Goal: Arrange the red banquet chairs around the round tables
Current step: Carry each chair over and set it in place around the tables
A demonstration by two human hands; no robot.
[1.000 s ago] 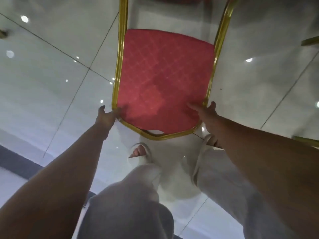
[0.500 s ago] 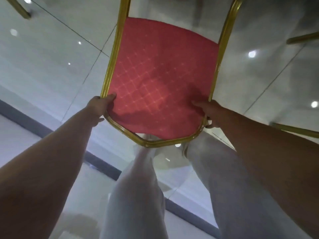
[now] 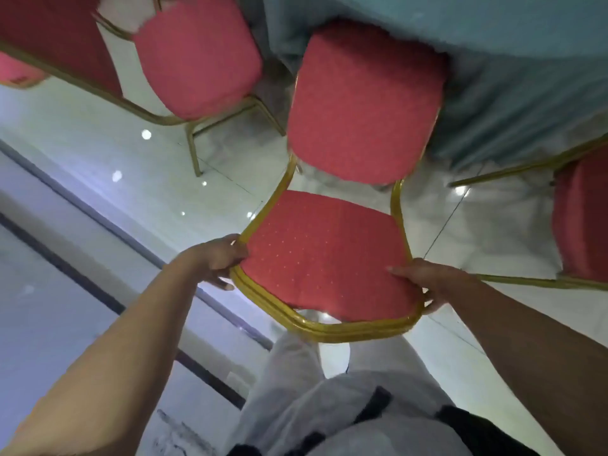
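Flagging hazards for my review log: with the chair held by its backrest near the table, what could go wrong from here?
1. The seat already meets the blue tablecloth; pushing further could snag or drag it.
2. The left hand and right hand wrap the gold frame, so fingers might get pinched against the neighbouring chair.

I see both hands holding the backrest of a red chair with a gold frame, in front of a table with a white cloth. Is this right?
One detail is wrong: in the head view the cloth on the table is light blue, not white. The rest holds: the left hand and right hand grip the backrest of the red chair with the gold frame.
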